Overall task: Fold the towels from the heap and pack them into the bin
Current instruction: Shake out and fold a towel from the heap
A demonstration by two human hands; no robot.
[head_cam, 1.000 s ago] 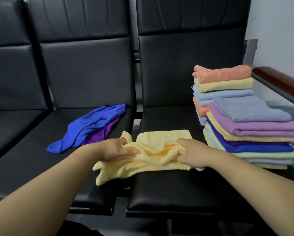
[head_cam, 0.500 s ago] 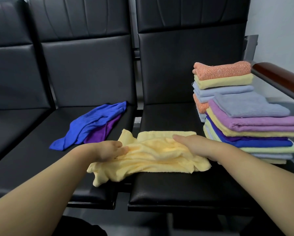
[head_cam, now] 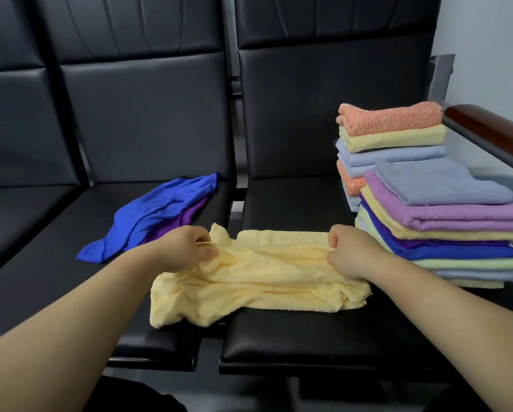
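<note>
A crumpled pale yellow towel lies across the gap between two black seats. My left hand pinches its left upper part, fingers curled into the cloth. My right hand grips its right upper edge the same way. The towel is stretched a little between both hands. A loose blue towel lies over a purple towel on the left seat. No bin is in view.
Two stacks of folded towels in orange, yellow, grey, lilac and blue stand on the right seat. A brown armrest runs behind them. The black seat has bare room in front of the yellow towel.
My right hand went from lying flat on the yellow towel to gripping its right edge. Both hands have moved apart, and the towel is pulled wider between them.
</note>
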